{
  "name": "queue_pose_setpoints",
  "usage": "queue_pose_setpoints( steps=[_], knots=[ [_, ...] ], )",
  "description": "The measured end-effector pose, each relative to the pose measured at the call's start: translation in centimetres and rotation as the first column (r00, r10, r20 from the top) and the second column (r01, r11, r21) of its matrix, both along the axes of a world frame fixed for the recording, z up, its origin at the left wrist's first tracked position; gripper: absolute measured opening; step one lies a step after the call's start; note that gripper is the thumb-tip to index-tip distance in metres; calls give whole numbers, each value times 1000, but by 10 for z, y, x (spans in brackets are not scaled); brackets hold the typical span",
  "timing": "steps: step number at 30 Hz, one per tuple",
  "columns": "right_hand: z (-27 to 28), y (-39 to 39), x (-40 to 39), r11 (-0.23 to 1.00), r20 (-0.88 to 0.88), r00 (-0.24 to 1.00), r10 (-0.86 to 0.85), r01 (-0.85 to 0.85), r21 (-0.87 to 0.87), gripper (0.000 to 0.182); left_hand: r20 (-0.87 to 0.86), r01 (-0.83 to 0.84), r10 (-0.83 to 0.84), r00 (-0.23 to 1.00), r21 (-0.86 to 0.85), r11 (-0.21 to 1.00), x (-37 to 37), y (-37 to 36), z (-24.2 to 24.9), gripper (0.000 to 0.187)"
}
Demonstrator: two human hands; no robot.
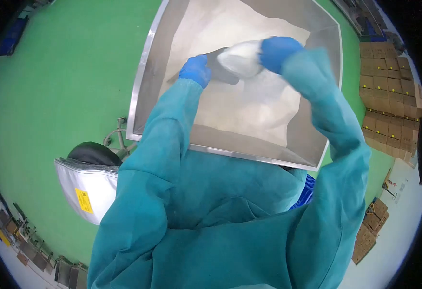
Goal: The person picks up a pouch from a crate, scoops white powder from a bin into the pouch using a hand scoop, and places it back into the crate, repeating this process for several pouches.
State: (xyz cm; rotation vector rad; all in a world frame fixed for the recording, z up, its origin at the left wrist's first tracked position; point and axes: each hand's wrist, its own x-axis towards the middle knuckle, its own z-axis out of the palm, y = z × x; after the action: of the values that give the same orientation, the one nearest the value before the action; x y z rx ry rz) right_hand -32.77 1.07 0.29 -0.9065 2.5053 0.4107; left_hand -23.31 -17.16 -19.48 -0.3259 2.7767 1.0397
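Observation:
White powder (249,113) fills much of a large metal bin (312,125). My left hand (196,71), in a blue glove, is closed at the bin's left part, beside a grey scoop or plate (226,72) that it appears to hold; its fingers are partly hidden. My right hand (279,53), also blue-gloved and blurred by motion, is closed on a white bag (242,59). The bag is over the powder and its left end overlaps the grey piece. Whether the bag touches that piece I cannot tell.
A white bag with a yellow label (84,200) lies by a black round seat (94,154) at the lower left. Stacked cardboard boxes (387,91) stand at the right. Blue plastic (306,191) shows below the bin. The floor (61,91) is green.

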Motion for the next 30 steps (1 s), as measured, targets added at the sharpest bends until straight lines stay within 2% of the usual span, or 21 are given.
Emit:
queue_pose_setpoints(
  steps=[3,5,6,7,8,9,10,12,14,15,16,18,20,23,24,26,28,30],
  knots=[
    [-20,-39,31,939,-135,952,276,-297,-176,19,34,-8,8,999,4,1000,-8,-12,3,33],
    [3,-56,46,965,-65,978,197,-205,-163,21,60,-40,39,997,13,999,-12,-13,8,29],
    [8,-62,51,975,-22,987,159,-161,-151,22,62,-55,53,997,26,998,-11,-16,11,35],
    [3,-57,45,984,-51,987,151,-155,-83,20,72,-74,70,995,43,996,-8,-19,16,40],
    [10,-50,48,974,-101,995,19,-42,-224,16,85,-94,88,992,63,994,-5,-21,19,45],
    [33,-43,53,984,-78,995,-61,47,-171,22,87,-92,87,992,57,994,-3,-23,21,46],
    [21,-25,46,995,-124,992,-30,18,-101,20,87,-88,84,993,47,995,-3,-25,26,46],
    [-28,16,30,999,-237,971,41,-32,40,16,67,-90,86,994,59,994,-3,-27,24,47],
    [-128,33,18,995,-47,998,43,-38,93,19,35,-94,91,995,93,991,-4,-26,21,48],
    [-207,55,21,991,-93,995,38,-50,-126,21,36,-85,82,996,86,993,-5,-27,21,48],
    [-295,63,19,997,-11,997,-70,70,-11,28,41,-77,74,996,78,994,-4,-27,21,48],
    [-355,52,59,979,176,976,-125,151,-137,35,26,-78,77,997,52,996,-7,-28,18,49],
    [-349,44,77,946,253,933,-256,295,-131,39,22,-85,84,996,27,996,-1,-29,19,49],
    [-292,72,91,903,314,874,-371,418,-97,42,64,-90,86,994,68,994,-2,-30,23,50],
    [-259,80,79,889,304,866,-397,445,-106,43,70,-92,88,994,63,994,-6,-30,25,50],
    [-163,81,61,906,300,857,-419,416,77,44,80,-90,85,993,56,994,-7,-29,27,50],
    [-90,94,49,904,237,885,-400,424,-58,41,55,-75,72,996,54,996,-7,-29,23,50],
    [-18,79,38,902,191,891,-413,428,-48,40,54,-53,51,997,37,998,-6,-26,15,49]
  ],
)
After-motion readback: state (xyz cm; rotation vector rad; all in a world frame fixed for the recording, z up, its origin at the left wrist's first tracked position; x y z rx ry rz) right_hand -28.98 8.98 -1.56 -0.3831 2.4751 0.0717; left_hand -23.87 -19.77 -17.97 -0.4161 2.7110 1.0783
